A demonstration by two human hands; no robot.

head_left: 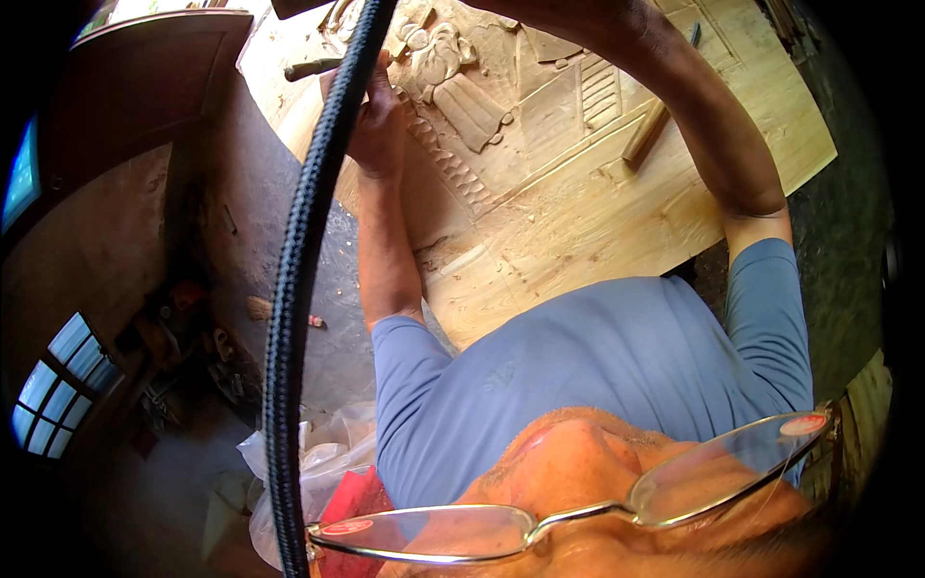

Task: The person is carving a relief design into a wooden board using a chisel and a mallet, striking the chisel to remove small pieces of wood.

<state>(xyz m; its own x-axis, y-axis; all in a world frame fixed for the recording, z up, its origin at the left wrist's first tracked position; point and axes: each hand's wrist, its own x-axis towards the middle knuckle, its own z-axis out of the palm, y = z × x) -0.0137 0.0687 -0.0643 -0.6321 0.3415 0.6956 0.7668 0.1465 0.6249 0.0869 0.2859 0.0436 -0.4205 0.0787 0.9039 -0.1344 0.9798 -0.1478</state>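
A pale wooden panel [540, 260] with carved relief lies in front of me. Its carving includes a rounded figure-like shape [443, 53], a fluted block [472, 111] and a twisted rope border [448, 164]. At the panel's left part, my left hand [379, 135] is closed around a thin dark hand tool [310, 69]; a black braided cable crosses in front and hides part of the grip. My right arm bends over the panel's right side. At the top edge, my right hand [568, 17] is cut off, so its fingers and anything in them are hidden.
A wooden-handled tool [646, 135] lies on the panel near my right forearm, with a darker thin tool [695, 35] beyond it. Wood chips are scattered about. The black braided cable [294, 260] runs down the left. Plastic bags [328, 443] stand low left.
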